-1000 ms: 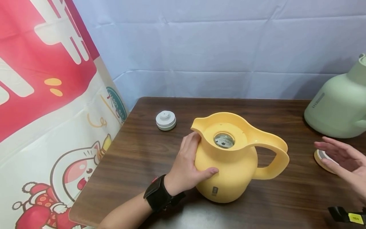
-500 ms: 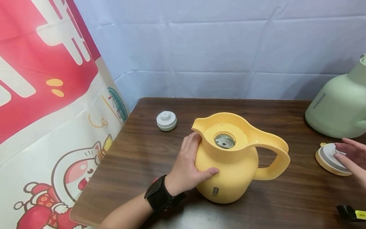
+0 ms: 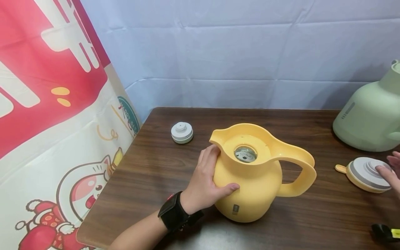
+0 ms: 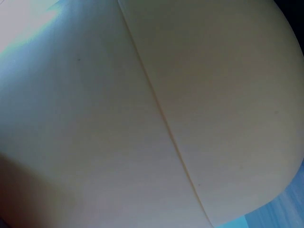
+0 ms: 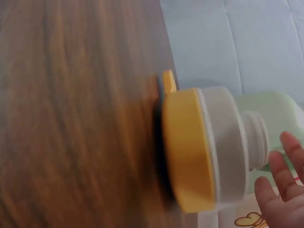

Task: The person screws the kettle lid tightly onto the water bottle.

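A yellow vacuum jug (image 3: 250, 194) stands upright on the table, its top uncovered and the round mouth showing. My left hand (image 3: 204, 180) grips its left side, thumb on the front and fingers behind the spout. Only the pale seamed jug body (image 4: 142, 118) fills the left wrist view. At the right edge, my right hand (image 3: 394, 170) has its fingers extended beside the knob of a yellow-and-white jug lid (image 3: 370, 173), which lies knob up with its tab pointing left. In the right wrist view, the fingertips are right at the knob of the lid (image 5: 190, 147).
A brown wooden table (image 3: 150, 173) bears everything. Behind the lid stands a pale green jug (image 3: 365, 118), partly out of view. A small white stopper (image 3: 182, 132) sits at the back left. A light wall cloth (image 3: 234, 62) hangs behind the table.
My right hand has moved right, uncovering more of the lid. The lid has shifted slightly right and turned, its tab swinging to the left. My left hand and the jug stay put.
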A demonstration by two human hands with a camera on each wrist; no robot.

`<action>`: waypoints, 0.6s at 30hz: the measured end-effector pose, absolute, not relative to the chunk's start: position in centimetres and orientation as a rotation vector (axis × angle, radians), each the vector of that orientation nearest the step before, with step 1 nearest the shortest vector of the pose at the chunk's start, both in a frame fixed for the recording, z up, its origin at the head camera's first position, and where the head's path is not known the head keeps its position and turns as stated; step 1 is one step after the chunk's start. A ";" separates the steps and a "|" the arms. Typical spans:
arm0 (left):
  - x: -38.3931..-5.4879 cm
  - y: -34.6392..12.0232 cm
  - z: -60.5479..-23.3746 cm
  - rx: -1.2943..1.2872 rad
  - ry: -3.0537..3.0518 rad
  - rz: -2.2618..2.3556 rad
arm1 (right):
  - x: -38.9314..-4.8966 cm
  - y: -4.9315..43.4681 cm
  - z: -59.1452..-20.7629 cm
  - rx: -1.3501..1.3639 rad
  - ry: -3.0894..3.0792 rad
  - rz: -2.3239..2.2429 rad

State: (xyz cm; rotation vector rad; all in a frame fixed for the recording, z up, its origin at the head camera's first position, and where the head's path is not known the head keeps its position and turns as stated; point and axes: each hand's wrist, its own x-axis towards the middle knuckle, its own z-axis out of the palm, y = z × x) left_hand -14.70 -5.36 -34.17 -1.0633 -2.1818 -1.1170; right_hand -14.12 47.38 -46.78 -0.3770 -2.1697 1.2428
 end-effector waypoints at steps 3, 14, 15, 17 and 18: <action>-14.7 -5.3 -34.2 -1.061 -2.177 -1.110 | -13.9 46.7 -46.7 -0.484 -2.187 1.227; -14.6 -5.4 -34.1 -1.059 -2.175 -1.112 | -13.3 45.6 -46.0 -0.676 -2.273 1.167; -14.6 -5.4 -34.1 -1.059 -2.176 -1.112 | -13.2 45.5 -45.9 -0.685 -2.280 1.175; -14.6 -5.4 -34.1 -1.059 -2.176 -1.112 | -13.0 45.1 -45.7 -0.711 -2.291 1.192; -14.6 -5.4 -34.1 -1.060 -2.177 -1.113 | -12.9 44.8 -45.6 -0.722 -2.273 1.221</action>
